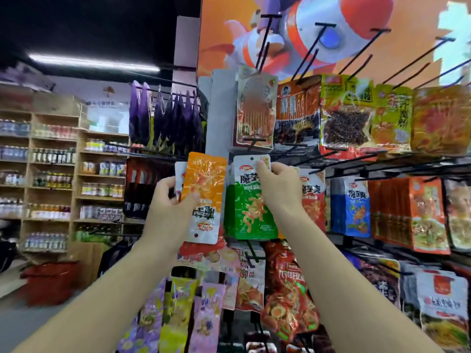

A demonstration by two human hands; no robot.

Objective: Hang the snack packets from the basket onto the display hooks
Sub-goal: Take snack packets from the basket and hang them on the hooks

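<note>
My left hand [170,200] grips an orange and white snack packet [204,189], held upside down with its hang hole at the bottom, and at least one more white packet sits behind it. My right hand [277,184] pinches the top edge of a green and white packet [248,207] at the left end of the middle row of display hooks. Whether that packet hangs on its hook I cannot tell. Black display hooks [321,39] jut out of the orange panel above, some bare. The basket is not in view.
Rows of hung snack packets [356,115] fill the rack to the right and below. Purple packets [163,115] hang on a side rack to the left. Wooden shelves [53,171] with bottles stand far left, and a red bin [51,278] sits on the floor.
</note>
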